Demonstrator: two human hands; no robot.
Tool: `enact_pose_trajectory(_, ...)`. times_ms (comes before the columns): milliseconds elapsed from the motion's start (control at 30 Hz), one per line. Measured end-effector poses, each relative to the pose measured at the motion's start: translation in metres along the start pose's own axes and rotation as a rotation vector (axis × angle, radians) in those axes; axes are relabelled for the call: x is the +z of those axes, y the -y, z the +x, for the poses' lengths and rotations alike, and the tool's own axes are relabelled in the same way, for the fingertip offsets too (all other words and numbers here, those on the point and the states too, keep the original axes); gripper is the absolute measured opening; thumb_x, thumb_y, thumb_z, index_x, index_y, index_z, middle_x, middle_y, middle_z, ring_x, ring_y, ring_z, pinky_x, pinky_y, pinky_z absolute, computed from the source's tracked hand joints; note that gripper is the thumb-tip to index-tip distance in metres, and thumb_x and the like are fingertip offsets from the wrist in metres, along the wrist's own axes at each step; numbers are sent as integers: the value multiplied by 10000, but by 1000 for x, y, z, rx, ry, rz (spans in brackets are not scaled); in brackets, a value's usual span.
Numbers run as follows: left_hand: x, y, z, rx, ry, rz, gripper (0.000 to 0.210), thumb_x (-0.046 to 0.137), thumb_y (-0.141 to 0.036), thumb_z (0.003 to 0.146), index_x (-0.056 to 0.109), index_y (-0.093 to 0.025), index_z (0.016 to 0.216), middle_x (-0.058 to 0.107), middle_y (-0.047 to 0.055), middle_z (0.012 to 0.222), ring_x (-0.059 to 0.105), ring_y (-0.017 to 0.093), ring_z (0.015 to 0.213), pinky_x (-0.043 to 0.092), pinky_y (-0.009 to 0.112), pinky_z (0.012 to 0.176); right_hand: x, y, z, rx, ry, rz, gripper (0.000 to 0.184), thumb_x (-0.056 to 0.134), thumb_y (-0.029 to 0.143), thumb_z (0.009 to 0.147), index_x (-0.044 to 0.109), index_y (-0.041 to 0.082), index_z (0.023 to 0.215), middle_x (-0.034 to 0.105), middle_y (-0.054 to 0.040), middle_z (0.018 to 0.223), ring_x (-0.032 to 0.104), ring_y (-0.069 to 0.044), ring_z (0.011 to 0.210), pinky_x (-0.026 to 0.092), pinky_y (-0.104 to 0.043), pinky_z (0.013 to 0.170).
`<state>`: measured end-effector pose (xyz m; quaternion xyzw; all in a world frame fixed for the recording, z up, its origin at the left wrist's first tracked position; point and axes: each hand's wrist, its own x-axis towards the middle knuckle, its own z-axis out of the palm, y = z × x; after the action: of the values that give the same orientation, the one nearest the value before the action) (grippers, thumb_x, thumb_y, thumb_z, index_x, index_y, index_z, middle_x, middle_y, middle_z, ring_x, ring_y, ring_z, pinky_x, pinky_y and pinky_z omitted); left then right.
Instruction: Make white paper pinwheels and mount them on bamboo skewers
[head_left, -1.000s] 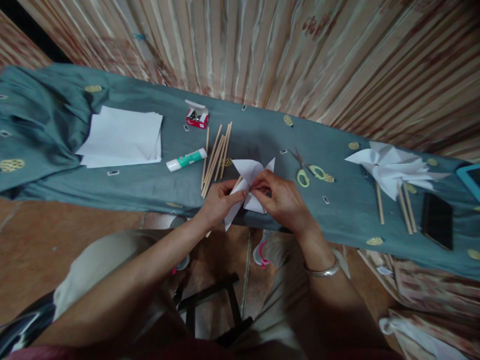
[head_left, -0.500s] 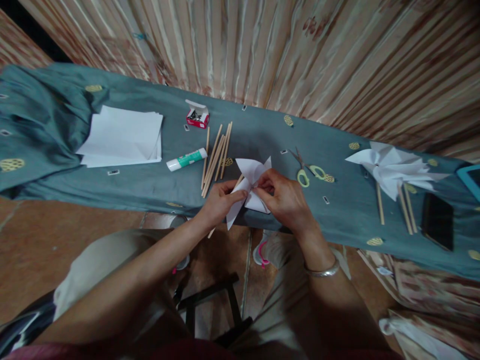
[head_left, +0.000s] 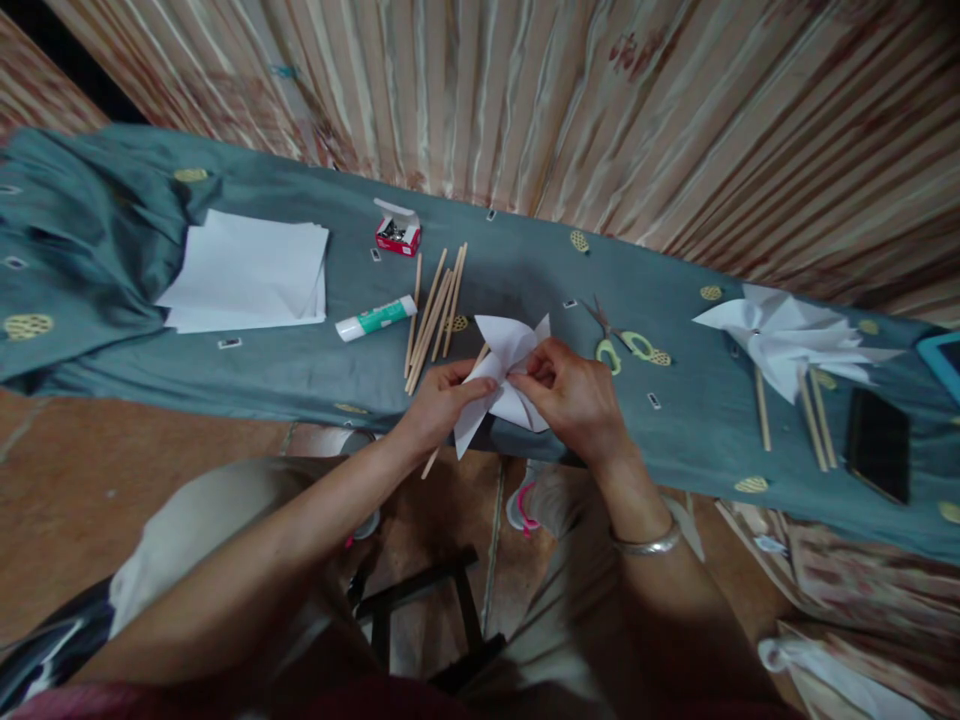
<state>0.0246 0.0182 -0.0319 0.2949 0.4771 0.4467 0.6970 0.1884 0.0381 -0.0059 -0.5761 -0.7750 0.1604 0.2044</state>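
Between my two hands is a white paper pinwheel (head_left: pixel 504 340), its blades folded in toward the centre. My left hand (head_left: pixel 444 400) grips it from the left, thumb on the paper, together with a wooden stick (head_left: pixel 430 464) whose end pokes out below the hand. My right hand (head_left: pixel 568 395) is closed at the pinwheel's middle, thumb and fingertips pinched against the paper. Whether a pin sits between those fingertips cannot be made out. Just left of the hands lie several loose wooden sticks (head_left: pixel 429 320); a pair of green-handled scissors (head_left: pixel 619 338) lies to the right.
A glue stick (head_left: pixel 376 318), an open red box of small metal pins (head_left: pixel 398 232) and a stack of white paper (head_left: pixel 251 275) lie on the left. Finished-looking pinwheels (head_left: pixel 795 335) and a black phone (head_left: pixel 878 445) lie on the right. The table's front edge runs beneath my hands.
Both hands stay on the pinwheel, which has shifted and tilted slightly. My right fingertips now cover its centre, where a small dark spot showed before.
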Motion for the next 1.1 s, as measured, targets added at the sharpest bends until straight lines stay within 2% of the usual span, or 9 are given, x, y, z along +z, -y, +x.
enact_pose_trajectory(367, -2, -1, -1, -6, 10, 6, 264, 751, -305, 546, 712, -124, 734, 658, 8, 656, 547, 120, 567, 353, 233, 540, 2, 1, 0, -6, -9, 14, 110, 649, 301, 819, 587, 211, 826, 681, -20, 745, 629, -187, 672, 457, -301, 639)
enact_pose_trajectory(467, -2, -3, -1, 14, 9, -3, 287, 760, -313, 554, 713, -119, 761, 658, 9, 660, 548, 119, 570, 362, 236, 547, 3, 2, -1, -76, -79, -16, 128, 641, 303, 832, 608, 210, 914, 699, -56, 854, 637, -234, 819, 494, -358, 754)
enact_pose_trajectory(533, -3, -4, -1, 27, 8, -16, 301, 768, -315, 555, 713, -119, 776, 662, 9, 667, 550, 120, 577, 375, 239, 560, 4, 1, -2, -133, -132, -38, 209, 642, 302, 835, 611, 212, 1022, 692, -94, 1023, 615, -275, 987, 484, -422, 881)
enact_pose_trajectory(600, -3, -5, -1, 43, 10, -5, 299, 773, -322, 556, 710, -120, 767, 659, 9, 665, 548, 120, 583, 378, 239, 568, 5, -1, -2, -182, -169, -50, 345, 644, 312, 835, 579, 202, 1155, 608, -141, 1255, 535, -311, 1180, 423, -483, 1006)
enact_pose_trajectory(667, -4, -5, -2, 61, 21, 30, 299, 773, -333, 561, 712, -120, 761, 651, 6, 663, 538, 117, 585, 369, 236, 565, 5, -4, -1, -208, -181, -51, 480, 639, 336, 835, 511, 197, 1276, 449, -164, 1446, 405, -336, 1336, 346, -531, 1082)
enact_pose_trajectory(733, -4, -6, -3, 77, 42, 70, 307, 768, -345, 571, 719, -121, 774, 647, 3, 674, 531, 118, 592, 365, 236, 567, 4, -7, -1, -219, -168, -39, 562, 625, 354, 838, 444, 213, 1351, 331, -154, 1533, 293, -341, 1418, 290, -565, 1113)
enact_pose_trajectory(800, -4, -7, -5, 91, 65, 110, 305, 759, -348, 583, 724, -122, 785, 642, 1, 684, 526, 120, 603, 365, 237, 574, 3, -9, -1, -230, -146, -21, 550, 610, 357, 842, 441, 242, 1353, 306, -125, 1552, 244, -332, 1448, 262, -578, 1124)
enact_pose_trajectory(900, -4, -9, -6, 124, 96, 167, 277, 754, -338, 588, 728, -127, 766, 632, -3, 677, 524, 125, 622, 375, 240, 596, 1, -11, -1, -257, -112, 2, 422, 612, 342, 833, 543, 242, 1237, 381, -103, 1519, 275, -318, 1440, 257, -563, 1131)
enact_pose_trajectory(1100, -6, -9, -5, 200, 164, 224, 252, 762, -326, 620, 750, -134, 782, 660, 4, 693, 547, 129, 649, 401, 239, 634, -3, -12, -4, -256, -84, 27, 147, 650, 281, 812, 655, 241, 953, 682, -63, 1182, 571, -284, 1200, 241, -540, 1131)
